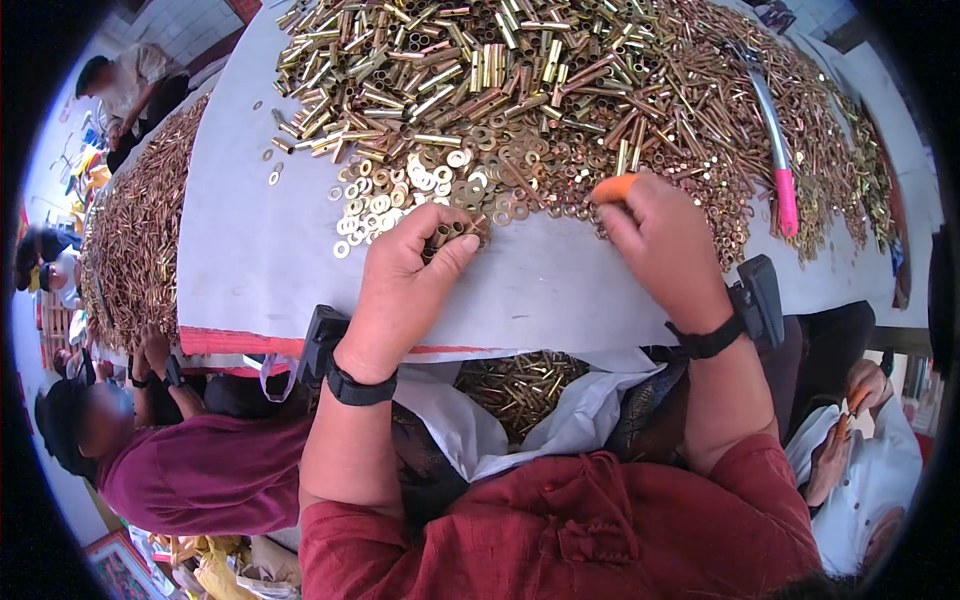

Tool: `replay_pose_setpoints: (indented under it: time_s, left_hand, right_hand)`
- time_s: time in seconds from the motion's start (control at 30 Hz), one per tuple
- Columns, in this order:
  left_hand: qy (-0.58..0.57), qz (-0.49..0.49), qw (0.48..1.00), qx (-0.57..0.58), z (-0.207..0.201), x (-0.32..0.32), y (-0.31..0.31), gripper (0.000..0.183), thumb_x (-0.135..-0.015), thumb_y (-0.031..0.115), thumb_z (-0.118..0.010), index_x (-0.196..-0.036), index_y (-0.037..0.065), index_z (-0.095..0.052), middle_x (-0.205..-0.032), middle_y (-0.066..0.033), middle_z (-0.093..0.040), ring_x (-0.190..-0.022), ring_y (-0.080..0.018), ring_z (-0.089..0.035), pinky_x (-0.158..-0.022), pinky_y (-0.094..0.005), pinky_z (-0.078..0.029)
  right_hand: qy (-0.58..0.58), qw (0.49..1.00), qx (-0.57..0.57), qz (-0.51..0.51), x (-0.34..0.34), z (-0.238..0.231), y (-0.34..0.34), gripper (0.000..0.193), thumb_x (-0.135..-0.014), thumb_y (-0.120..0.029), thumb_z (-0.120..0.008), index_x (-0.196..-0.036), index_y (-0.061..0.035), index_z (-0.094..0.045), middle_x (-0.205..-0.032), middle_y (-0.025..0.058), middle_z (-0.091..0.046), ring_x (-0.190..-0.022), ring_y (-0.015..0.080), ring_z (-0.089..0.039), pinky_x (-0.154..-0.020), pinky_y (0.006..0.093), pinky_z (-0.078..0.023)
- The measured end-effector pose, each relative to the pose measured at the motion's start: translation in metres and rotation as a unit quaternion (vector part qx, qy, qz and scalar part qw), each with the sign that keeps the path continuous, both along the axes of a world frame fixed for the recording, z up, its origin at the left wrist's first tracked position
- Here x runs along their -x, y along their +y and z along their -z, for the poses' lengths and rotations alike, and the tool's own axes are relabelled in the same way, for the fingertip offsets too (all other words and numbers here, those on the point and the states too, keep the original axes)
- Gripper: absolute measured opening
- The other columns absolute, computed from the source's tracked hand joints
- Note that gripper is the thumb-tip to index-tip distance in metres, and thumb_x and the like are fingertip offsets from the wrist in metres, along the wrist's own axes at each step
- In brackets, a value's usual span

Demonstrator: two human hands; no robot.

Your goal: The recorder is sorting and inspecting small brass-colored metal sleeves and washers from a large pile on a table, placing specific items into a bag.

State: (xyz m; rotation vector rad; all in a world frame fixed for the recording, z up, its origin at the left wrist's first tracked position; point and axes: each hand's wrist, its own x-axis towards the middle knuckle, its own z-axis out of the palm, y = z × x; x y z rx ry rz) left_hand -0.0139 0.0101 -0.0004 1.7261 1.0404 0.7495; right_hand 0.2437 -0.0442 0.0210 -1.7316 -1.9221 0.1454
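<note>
My left hand (405, 265) is closed around several short brass-coloured metal sleeves (452, 232), their hollow ends showing beside the thumb. Flat ring washers (380, 205) lie in a loose patch just beyond it. On the right, my right hand (660, 240) bends over the near edge of a heap of small hex nuts (715, 190). An orange finger cover (613, 188) sits on its index finger. Thumb and fingers are drawn together there, and what they hold, if anything, is hidden. Farther back rises a big pile of yellowish metal sleeves (430, 60).
Long thin bolts (690, 50) spread across the back right, with a pink-handled metal tool (785, 200) lying on them. A white sheet (440, 410) in my lap holds assembled metal pieces (520, 390). Co-workers sit close on the left (210, 470) and right (865, 450).
</note>
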Motion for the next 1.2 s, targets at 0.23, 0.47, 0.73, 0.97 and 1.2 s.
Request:
replay_pose_setpoints:
  time_s: [0.23,0.47,0.73,0.97,1.2]
  left_hand:
    - [0.034,-0.024,0.999,-0.008,0.002,0.0,-0.001,0.014,-0.091,0.011,-0.065,-0.102,0.002,-0.064,-0.081,0.0035,-0.062,-0.073,-0.0045,-0.051,-0.067,-0.0213,-0.044]
    - [-0.033,-0.058,0.997,-0.039,-0.005,-0.001,-0.024,0.016,-0.091,0.013,-0.065,-0.104,0.003,-0.064,-0.079,0.0014,-0.061,-0.07,-0.0061,-0.049,-0.065,-0.0237,-0.043]
    - [-0.017,-0.067,0.996,-0.049,-0.02,0.006,-0.099,0.017,-0.09,0.011,-0.066,-0.104,0.001,-0.064,-0.093,-0.0112,-0.069,-0.086,-0.0157,-0.064,-0.078,-0.0292,-0.05]
    - [-0.056,-0.081,0.995,-0.018,-0.016,0.023,-0.156,0.017,-0.092,0.009,-0.065,-0.106,0.001,-0.062,-0.089,-0.0087,-0.065,-0.083,-0.0122,-0.059,-0.076,-0.0285,-0.049]
    - [-0.009,-0.07,0.997,0.009,-0.016,0.037,-0.175,0.019,-0.091,0.01,-0.064,-0.108,0.001,-0.062,-0.095,-0.0123,-0.067,-0.09,-0.0161,-0.063,-0.083,-0.03,-0.05]
  right_hand:
    - [-0.069,0.998,-0.003,-0.014,0.027,0.005,-0.009,0.011,-0.081,-0.014,-0.068,-0.088,-0.0068,-0.063,-0.086,0.0118,-0.056,-0.081,0.0324,-0.06,-0.068,0.0422,-0.048]
    - [-0.084,0.995,-0.04,-0.026,0.036,0.01,-0.013,0.015,-0.082,-0.013,-0.068,-0.095,-0.0077,-0.062,-0.089,0.0102,-0.058,-0.085,0.0313,-0.059,-0.072,0.0424,-0.049]
    - [-0.112,0.992,-0.041,-0.039,0.03,0.017,-0.019,0.024,-0.081,-0.011,-0.069,-0.102,-0.0059,-0.06,-0.093,0.014,-0.059,-0.089,0.0338,-0.059,-0.076,0.0434,-0.048]
    - [-0.085,0.996,-0.027,0.001,0.035,0.014,-0.013,0.019,-0.084,-0.013,-0.067,-0.098,-0.0048,-0.057,-0.096,0.0152,-0.061,-0.092,0.0346,-0.059,-0.076,0.0444,-0.048]
    - [-0.136,0.984,-0.107,-0.04,0.042,0.022,-0.006,0.017,-0.084,-0.008,-0.064,-0.099,-0.0042,-0.056,-0.093,0.0146,-0.059,-0.091,0.0355,-0.058,-0.078,0.0449,-0.047]
